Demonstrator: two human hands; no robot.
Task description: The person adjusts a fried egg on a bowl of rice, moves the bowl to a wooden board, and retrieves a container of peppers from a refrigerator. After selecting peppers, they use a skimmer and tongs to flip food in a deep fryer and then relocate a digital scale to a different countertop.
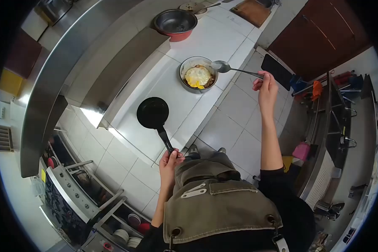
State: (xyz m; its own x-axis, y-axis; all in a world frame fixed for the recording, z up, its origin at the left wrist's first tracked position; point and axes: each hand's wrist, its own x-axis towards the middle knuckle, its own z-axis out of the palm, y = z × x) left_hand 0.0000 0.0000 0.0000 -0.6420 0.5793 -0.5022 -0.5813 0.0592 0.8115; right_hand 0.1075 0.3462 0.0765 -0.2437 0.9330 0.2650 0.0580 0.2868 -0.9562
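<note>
Right now the left hand [170, 158] grips the handle of a small black round frying pan [153, 112], held level over the white bench [206, 42] at centre frame. Further up, the right hand [266, 86] pinches a long metal spoon [222, 66], its bowl poised beside a steel bowl of fried egg [198, 74]. A red-bottomed metal basin [175, 23] sits beyond, well apart.

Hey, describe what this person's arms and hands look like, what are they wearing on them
Both hands, left hand and right hand, are bare, with no gloves visible. The forearms are uncovered too; dark sleeves sit pushed up near the elbows. An olive-green apron with metal eyelets covers the front.
</note>
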